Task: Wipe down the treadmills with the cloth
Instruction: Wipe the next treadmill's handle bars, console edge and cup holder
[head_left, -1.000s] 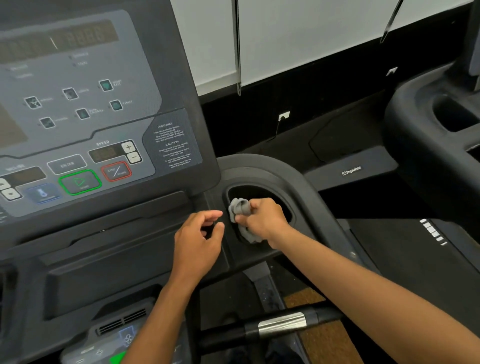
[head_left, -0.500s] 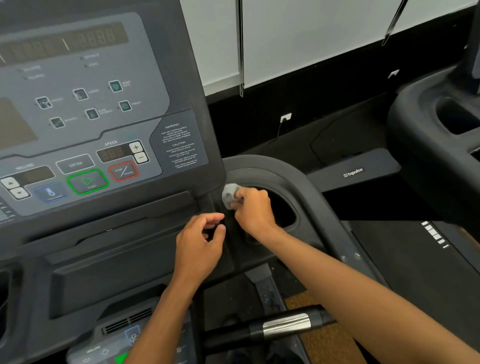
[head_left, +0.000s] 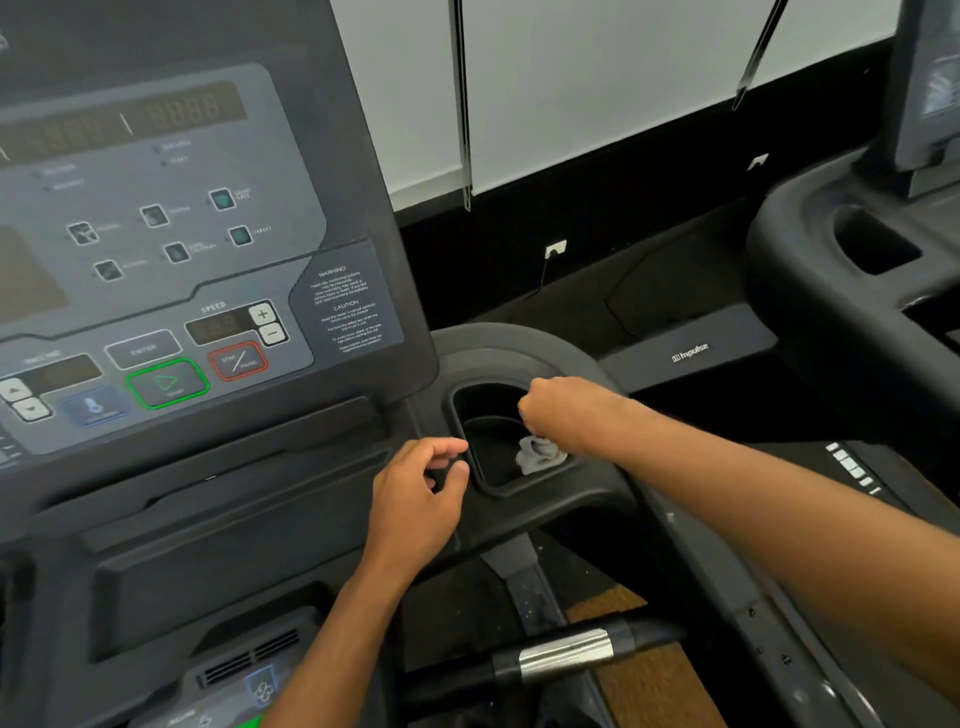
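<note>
Inside the black oval cup holder (head_left: 480, 410), at 3 o'clock of the console, right hand (head_left: 566, 413) clenched the crumpled grey cloth (head_left: 540, 454); left hand (head_left: 415, 493) loose, empty. Advice: sweep walls, then base.

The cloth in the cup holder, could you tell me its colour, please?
Light grey cloth, best seen in the head view.
</note>
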